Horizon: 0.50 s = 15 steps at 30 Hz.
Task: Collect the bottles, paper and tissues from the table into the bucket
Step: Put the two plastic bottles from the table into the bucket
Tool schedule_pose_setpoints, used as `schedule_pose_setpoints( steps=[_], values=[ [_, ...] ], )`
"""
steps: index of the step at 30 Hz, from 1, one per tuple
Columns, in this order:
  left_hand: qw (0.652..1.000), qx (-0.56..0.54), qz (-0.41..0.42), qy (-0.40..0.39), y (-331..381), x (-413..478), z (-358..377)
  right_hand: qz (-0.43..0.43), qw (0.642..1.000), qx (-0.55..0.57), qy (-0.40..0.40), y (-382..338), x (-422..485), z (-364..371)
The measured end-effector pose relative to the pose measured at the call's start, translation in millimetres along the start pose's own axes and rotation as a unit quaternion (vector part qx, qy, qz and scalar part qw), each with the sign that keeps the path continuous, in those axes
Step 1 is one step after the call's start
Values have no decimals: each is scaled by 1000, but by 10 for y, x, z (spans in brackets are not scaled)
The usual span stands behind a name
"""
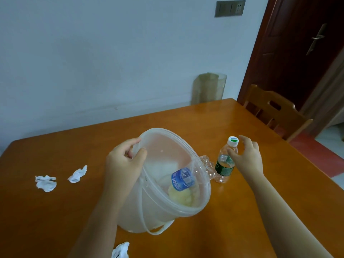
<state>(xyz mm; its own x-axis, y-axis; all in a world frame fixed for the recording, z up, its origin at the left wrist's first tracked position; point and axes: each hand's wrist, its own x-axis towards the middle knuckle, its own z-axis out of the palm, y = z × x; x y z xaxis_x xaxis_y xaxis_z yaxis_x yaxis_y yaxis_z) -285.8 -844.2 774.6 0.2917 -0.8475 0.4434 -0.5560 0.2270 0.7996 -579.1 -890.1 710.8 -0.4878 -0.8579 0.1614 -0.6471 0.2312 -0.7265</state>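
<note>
Your left hand (pixel 123 161) is pinching the rim of the translucent white plastic bucket (pixel 186 209) and tipping it toward you, with a blue-labelled clear bottle (pixel 183 179) and some yellowish crumpled paper (pixel 183 197) already inside, so tilt it much more and that stuff could slide out. Your right hand (pixel 245 157) is half open, fingers curled round the neck of the upright green-labelled clear bottle with the white cap (pixel 226 161) but not clamped on yet; a sloppy grab could knock it into the crushed clear bottle (pixel 208 165) beside it. Three white crumpled tissues (pixel 45 183) (pixel 78 175) (pixel 121 250) are out on the orange wooden table (pixel 260 211), easy to forget
</note>
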Motion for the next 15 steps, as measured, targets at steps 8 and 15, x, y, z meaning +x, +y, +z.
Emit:
schedule_pose_setpoints(
  steps=[8,15],
  values=[
    [1000,8,-3,-4,-21,56,114,17,998,52,-22,197,228,324],
    [1000,-9,-19,-9,-91,43,78,4,997,73,20,194,206,403]
  ],
)
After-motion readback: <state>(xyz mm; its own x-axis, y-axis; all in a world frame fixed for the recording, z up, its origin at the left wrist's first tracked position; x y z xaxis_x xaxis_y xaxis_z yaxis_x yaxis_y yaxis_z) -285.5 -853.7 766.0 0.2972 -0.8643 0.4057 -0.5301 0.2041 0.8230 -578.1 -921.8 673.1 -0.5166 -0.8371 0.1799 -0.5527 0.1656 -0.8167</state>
